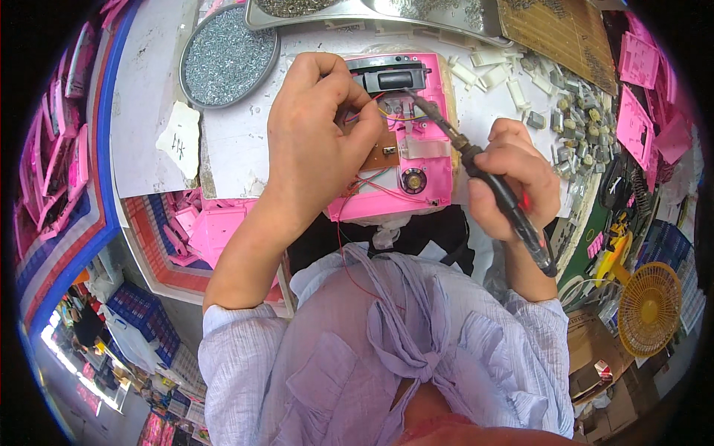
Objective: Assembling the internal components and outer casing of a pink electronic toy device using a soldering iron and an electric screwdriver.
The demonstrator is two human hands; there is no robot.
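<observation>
A pink plastic housing (439,192) lies open in front of me, its inside facing up. Across its far end sits a black part (394,80), and a small round speaker (413,180) is at the near right. My left hand (320,126) is over the housing's left side, thumb and fingers pinched on a thin red wire (378,96). It partly hides a brown circuit board (387,152). In my right hand (517,175) is a black-handled soldering iron (497,182), its tip close to the black part. A loose red wire (341,238) trails from the housing toward my lap.
A round tray (184,63) of small metal screws stands at the far left. More small parts fill a metal tray (364,13) at the back. Grey metal pieces (576,123) lie at the right. Pink shells (216,227) fill a bin by my left forearm; a yellow fan (649,308) is lower right.
</observation>
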